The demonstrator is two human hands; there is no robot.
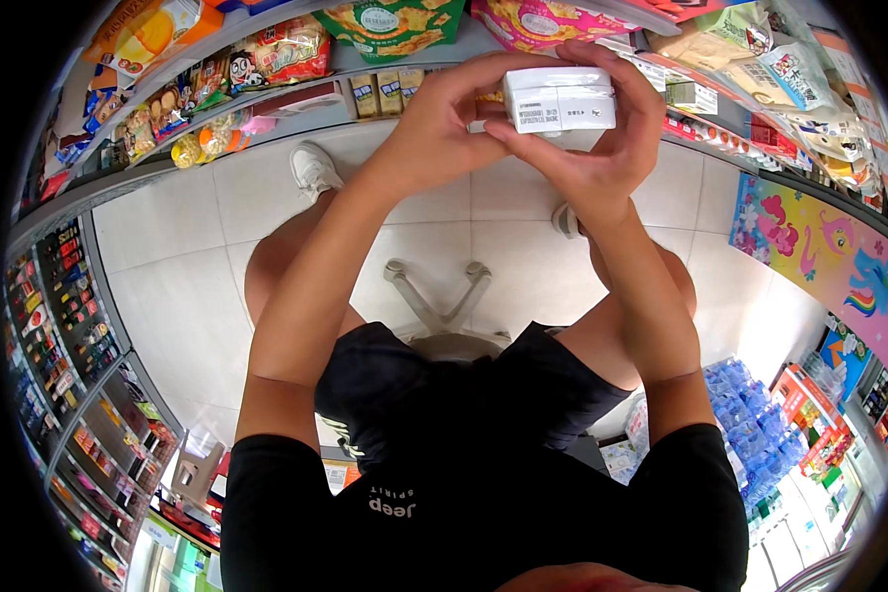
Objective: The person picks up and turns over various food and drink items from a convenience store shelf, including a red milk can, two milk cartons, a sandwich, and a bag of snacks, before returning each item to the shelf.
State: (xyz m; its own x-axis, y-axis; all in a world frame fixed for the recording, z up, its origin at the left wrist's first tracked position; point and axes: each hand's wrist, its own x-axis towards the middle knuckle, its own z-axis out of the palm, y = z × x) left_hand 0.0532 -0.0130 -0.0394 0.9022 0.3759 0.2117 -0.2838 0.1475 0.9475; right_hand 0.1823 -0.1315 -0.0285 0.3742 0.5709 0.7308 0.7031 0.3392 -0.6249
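Observation:
Between my two hands is a small white box-shaped pack (562,101) with dark print on its near face, held up in front of the shelf. My right hand (617,148) curls round its right side, with the thumb under the near lower edge and fingers over the top. On the other side, my left hand (449,128) grips the pack's left end. Its fingers reach along the far upper edge, partly hidden by the pack, and its thumb points toward the right thumb.
Shelves ahead hold a green snack bag (390,28), a pink snack bag (543,22) and small yellow boxes (389,92). Racks of goods (79,326) stand at left. Blue-wrapped bottles (750,424) are stacked at right. A stool base (439,301) shows between my legs.

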